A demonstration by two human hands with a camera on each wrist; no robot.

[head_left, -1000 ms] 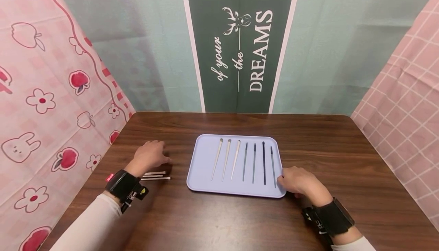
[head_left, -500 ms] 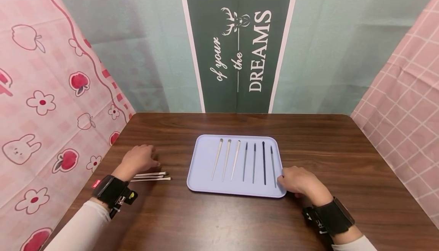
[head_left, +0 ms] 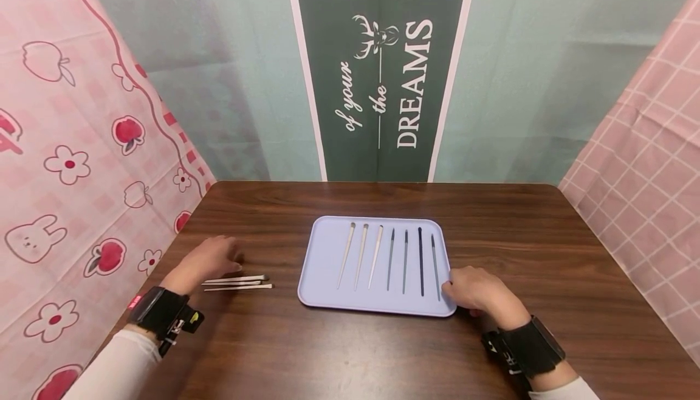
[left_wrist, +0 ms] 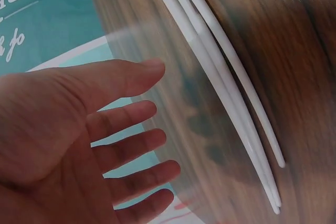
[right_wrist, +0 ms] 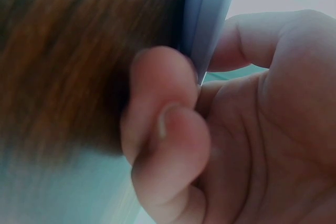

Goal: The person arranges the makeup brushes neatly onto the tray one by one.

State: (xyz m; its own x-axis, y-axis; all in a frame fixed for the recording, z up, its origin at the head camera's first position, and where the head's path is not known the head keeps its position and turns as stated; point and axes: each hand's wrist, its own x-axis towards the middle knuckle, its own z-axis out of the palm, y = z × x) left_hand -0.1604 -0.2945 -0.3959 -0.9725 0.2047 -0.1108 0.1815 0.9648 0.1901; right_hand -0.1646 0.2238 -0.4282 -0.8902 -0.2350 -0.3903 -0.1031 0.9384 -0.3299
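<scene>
On the left of the table, my left hand (head_left: 205, 260) hovers by three pale makeup brushes (head_left: 240, 287). Its fingers are spread in the left wrist view, apart from the white brush handles (left_wrist: 226, 77), and hold nothing. A lavender tray (head_left: 322, 260) lies in the middle, bearing several brushes in a row: cream-handled ones (head_left: 359, 260) on the left, then grey-blue ones (head_left: 390, 260) and a dark navy one (head_left: 421, 263). My right hand (head_left: 476, 289) grips the tray's right front corner. The right wrist view has the tray rim (right_wrist: 207, 19) between thumb and curled fingers.
The brown wooden table (head_left: 350, 351) ends at a green curtain (head_left: 246, 84) with white lettering. Pink printed cloth (head_left: 104, 193) hangs on the left, and pink checked cloth (head_left: 645, 163) on the right.
My left hand has drawn back to the left and towards me, uncovering more of the three pale brushes. The right hand and the tray have stayed in place.
</scene>
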